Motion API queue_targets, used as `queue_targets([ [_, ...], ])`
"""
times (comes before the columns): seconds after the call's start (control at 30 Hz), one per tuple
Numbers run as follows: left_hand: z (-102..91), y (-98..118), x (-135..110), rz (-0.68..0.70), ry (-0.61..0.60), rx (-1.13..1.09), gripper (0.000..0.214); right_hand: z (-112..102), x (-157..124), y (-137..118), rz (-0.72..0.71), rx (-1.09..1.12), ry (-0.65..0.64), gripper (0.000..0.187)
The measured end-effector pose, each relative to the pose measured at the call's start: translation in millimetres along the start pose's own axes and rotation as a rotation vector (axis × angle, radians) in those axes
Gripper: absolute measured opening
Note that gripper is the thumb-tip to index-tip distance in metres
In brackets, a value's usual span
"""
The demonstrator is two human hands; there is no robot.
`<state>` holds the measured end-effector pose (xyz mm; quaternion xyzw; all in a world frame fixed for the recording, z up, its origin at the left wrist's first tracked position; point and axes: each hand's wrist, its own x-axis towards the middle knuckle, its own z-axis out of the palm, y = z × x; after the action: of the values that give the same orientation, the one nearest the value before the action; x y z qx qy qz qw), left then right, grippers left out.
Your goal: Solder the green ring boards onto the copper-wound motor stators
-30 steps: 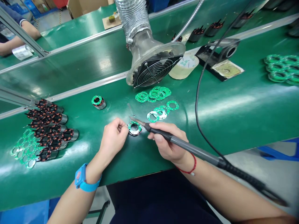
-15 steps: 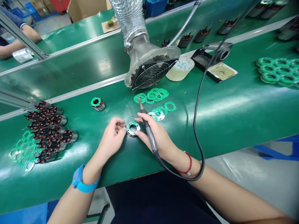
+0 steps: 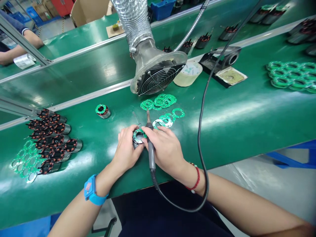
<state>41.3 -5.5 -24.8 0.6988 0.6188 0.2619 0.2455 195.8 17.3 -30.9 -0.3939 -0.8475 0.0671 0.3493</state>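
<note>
I'm cupping the motor [image 3: 138, 136] in my left hand [image 3: 128, 149], with my right hand [image 3: 165, 148] gripping the soldering iron [image 3: 151, 154] beside it. If I slip, its hot tip is risking scorching the green rings [image 3: 168, 118] just beyond.

Qty: 1 left hand [image 3: 128, 151], 1 right hand [image 3: 166, 149], 1 soldering iron [image 3: 151, 154], 1 held motor core [image 3: 137, 136], 1 loose motor core [image 3: 103, 111] far left, 1 fan hood [image 3: 158, 77], 1 tape roll [image 3: 187, 74].
</note>
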Motion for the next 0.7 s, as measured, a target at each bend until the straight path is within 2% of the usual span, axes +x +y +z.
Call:
queue_targets([
  [0.23, -6.2, -1, 5, 0.060, -0.040, 0.005, 0.039, 1, 1, 0, -0.037, -0.013, 0.023, 0.028],
  [0.37, -5.1, -9, 7, 0.092, -0.062, -0.064, 0.042, 5, 0, 2, 0.011, 0.066, 0.017, 0.032],
  [0.5, -4.7, -17, 5, 0.080, -0.093, -0.161, 0.061, 11, -1, 7, 0.095, 0.216, -0.041, 0.046],
  [0.57, -6.9, -17, 2, 0.037, -0.060, -0.176, 0.073, 14, 0, 9, 0.096, 0.281, -0.064, 0.048],
  [0.63, -11.8, -14, -2, -0.022, -0.003, -0.123, 0.068, 15, 1, 10, 0.101, 0.297, -0.073, 0.047],
  [0.7, -18.4, -9, -6, -0.068, 0.035, -0.024, 0.051, 15, 1, 10, 0.117, 0.294, -0.069, 0.046],
])
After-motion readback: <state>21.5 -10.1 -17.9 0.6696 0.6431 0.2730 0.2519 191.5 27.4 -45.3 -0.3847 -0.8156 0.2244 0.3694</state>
